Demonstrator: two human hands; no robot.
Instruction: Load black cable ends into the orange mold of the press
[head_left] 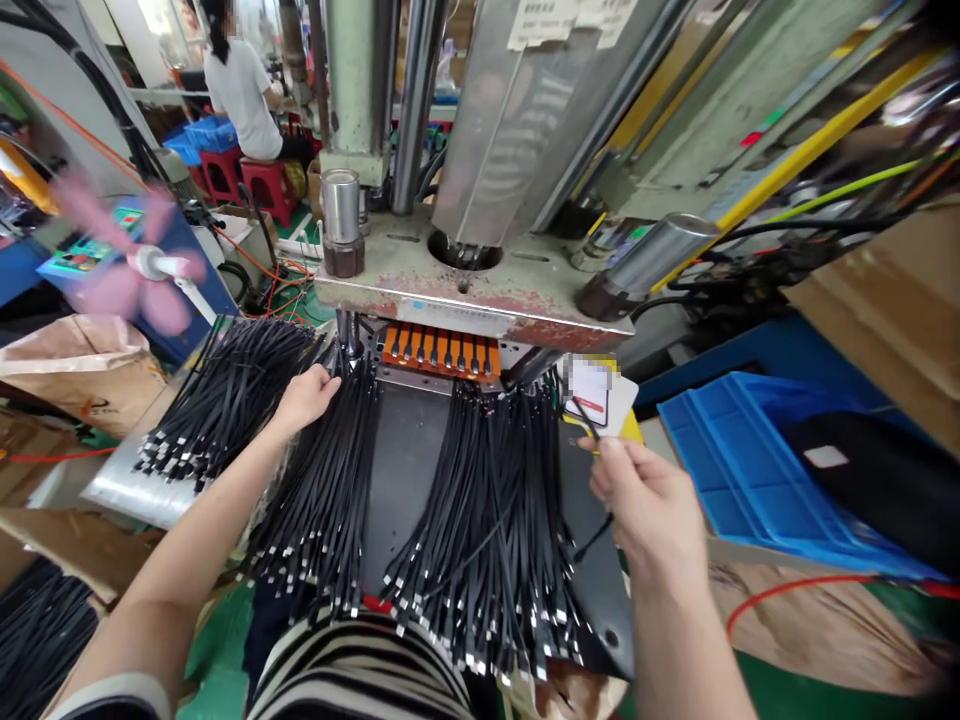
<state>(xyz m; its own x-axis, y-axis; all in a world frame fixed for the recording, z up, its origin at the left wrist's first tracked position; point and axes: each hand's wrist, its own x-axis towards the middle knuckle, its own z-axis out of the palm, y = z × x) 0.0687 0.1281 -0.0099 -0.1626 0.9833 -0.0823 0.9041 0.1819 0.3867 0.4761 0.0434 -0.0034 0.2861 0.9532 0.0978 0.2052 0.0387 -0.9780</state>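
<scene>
My right hand (649, 490) pinches a short black cable (587, 412), whose other end dangles below the fingers. Closed beside the press's left guide post is my left hand (306, 396); what its fingers hold, if anything, is hidden. Under the press plate (465, 300), an orange mold insert (441, 348) carries a row of black connector ends. Flat black cables with silver plugs lie in a right bundle (499, 520) and a left bundle (319, 500) on the dark work plate (405, 470). A third cable bundle (232, 400) rests on a metal shelf at left.
A pink fan (150, 262) stands at left beside a paper sack (82, 375). At right are a blue tray (739, 470) and a card (592, 390). Steel posts rise around the press. A person in a white shirt (238, 95) sits in the background.
</scene>
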